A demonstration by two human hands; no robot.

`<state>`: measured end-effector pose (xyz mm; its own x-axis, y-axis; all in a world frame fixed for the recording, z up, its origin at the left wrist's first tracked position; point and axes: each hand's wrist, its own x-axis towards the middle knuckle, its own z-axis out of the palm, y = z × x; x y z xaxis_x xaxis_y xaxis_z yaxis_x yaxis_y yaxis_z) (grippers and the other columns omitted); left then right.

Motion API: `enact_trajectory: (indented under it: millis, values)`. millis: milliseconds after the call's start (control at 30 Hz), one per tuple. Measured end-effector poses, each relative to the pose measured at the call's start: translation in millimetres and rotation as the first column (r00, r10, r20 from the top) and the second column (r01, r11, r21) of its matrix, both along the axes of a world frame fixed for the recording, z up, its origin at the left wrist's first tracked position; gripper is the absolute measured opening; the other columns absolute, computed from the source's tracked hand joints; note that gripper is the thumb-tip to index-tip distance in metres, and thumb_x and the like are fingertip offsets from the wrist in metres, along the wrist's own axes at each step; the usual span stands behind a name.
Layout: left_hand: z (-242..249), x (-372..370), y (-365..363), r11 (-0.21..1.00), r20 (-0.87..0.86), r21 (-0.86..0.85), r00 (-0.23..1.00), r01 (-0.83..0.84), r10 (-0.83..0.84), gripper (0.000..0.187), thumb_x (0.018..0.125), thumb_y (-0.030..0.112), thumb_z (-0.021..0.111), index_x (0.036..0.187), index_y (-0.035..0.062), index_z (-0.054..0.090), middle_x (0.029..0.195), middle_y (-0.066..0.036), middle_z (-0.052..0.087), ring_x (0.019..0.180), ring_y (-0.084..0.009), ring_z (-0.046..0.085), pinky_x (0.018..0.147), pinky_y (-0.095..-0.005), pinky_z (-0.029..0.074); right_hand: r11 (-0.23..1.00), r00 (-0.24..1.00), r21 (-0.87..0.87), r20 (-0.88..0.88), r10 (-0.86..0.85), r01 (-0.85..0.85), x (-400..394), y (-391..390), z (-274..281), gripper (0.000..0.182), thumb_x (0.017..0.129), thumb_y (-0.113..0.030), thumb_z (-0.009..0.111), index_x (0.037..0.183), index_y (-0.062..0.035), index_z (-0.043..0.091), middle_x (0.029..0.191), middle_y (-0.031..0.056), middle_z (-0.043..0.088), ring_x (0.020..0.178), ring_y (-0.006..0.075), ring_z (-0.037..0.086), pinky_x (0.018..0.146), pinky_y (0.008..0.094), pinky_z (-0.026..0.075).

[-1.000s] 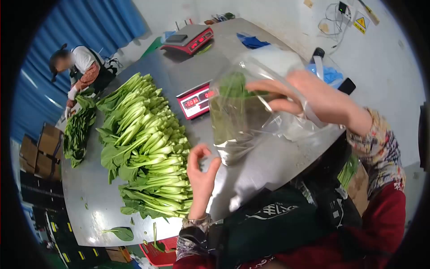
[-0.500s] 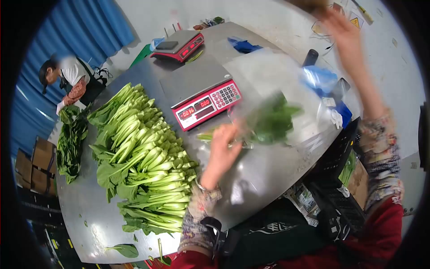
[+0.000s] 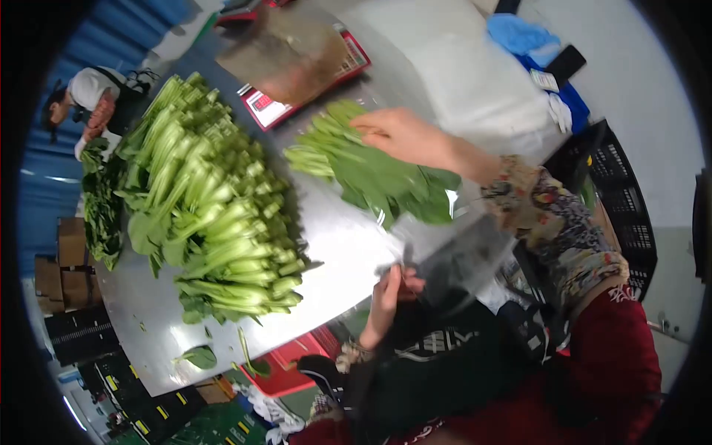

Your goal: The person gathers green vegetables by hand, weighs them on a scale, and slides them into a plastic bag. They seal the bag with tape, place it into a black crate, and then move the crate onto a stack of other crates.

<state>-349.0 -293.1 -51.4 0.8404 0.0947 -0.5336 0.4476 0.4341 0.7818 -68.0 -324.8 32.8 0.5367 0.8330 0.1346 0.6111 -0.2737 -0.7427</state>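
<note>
A bunch of leafy greens [image 3: 386, 178] lies on the metal table, pale stems pointing left and dark leaves toward me. My right hand [image 3: 404, 137] is closed over the top of it, fingers together near the stems. Closer to my body, my left hand [image 3: 389, 297] pinches the edge of a clear plastic bag [image 3: 467, 256]. The bag is smeared by motion and spreads to the right, below the leaves. On the red scale [image 3: 267, 111] sits a brownish, blurred object [image 3: 285, 59] whose kind I cannot make out; it covers much of the scale.
A long heap of greens [image 3: 215, 208] fills the table's left part. White plastic sheets [image 3: 467, 59] lie at the back right, beside blue plastic [image 3: 523, 41] and a dark phone [image 3: 567, 63]. A red crate [image 3: 297, 363] is below the front edge. A co-worker [image 3: 93, 96] stands far left.
My right hand has come down from the upper right onto the greens. The left hand has moved off them toward my body with the bag. The brownish object now covers the scale.
</note>
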Motion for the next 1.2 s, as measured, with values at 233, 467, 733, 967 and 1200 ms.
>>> enact_trajectory:
  millis: [233,467,733,967,1200]
  values:
    - [29,-10,-24,0.984,0.085,-0.171,0.996,0.054,-0.04,0.043,0.098,0.039,0.038,0.093,0.0011,0.058,0.083,-0.01,0.067,0.072,-0.0124,0.064,0.064,-0.0213,0.048,0.99,0.93,-0.103,-0.364,0.048,-0.092,-87,-137,22,0.02,0.085,-0.013,0.058,0.094,0.0035,0.064,0.079,0.0103,0.066,0.063,0.0153,0.063,0.059,0.0252,0.047]
    - [22,-28,-51,0.996,-0.075,0.0,0.993,0.091,-0.091,0.029,0.095,0.03,0.048,0.086,0.0026,0.051,0.077,-0.012,0.066,0.067,-0.017,0.065,0.059,-0.0239,0.052,0.972,0.945,-0.023,-0.241,0.223,-0.235,-145,-185,1,0.014,0.081,-0.012,0.063,0.09,-0.0017,0.065,0.082,0.0083,0.063,0.07,0.0188,0.062,0.062,0.0273,0.048]
    - [23,-38,-57,0.995,-0.159,-0.097,0.987,-0.002,-0.013,0.031,0.098,0.03,0.038,0.096,-0.0006,0.042,0.074,-0.016,0.064,0.066,-0.0253,0.066,0.055,-0.0282,0.055,0.839,0.845,-0.265,0.128,0.519,-0.475,-200,-184,-19,0.012,0.082,-0.021,0.057,0.086,-0.0092,0.057,0.09,0.0055,0.054,0.083,0.0205,0.058,0.059,0.0319,0.049]
    - [19,-67,-17,0.992,-0.176,-0.007,0.976,0.129,-0.128,0.035,0.099,0.034,0.035,0.093,0.0015,0.045,0.07,-0.017,0.064,0.059,-0.0246,0.064,0.051,-0.0263,0.05,0.803,0.941,-0.574,0.156,0.301,-0.161,-214,-303,-65,0.016,0.079,-0.019,0.057,0.089,-0.0057,0.06,0.091,0.0104,0.056,0.086,0.0252,0.06,0.06,0.0356,0.051]
    - [-14,-109,41,0.299,-0.155,0.943,0.988,0.143,0.018,0.032,0.09,0.022,0.055,0.108,-0.0025,0.047,0.09,-0.019,0.064,0.073,-0.0296,0.062,0.062,-0.0354,0.049,0.592,0.959,-0.784,0.017,-0.283,0.189,-233,-348,-129,0.048,0.077,-0.014,0.059,0.124,-0.0103,0.048,0.11,0.0157,0.056,0.095,0.0353,0.058,0.072,0.0417,0.05]
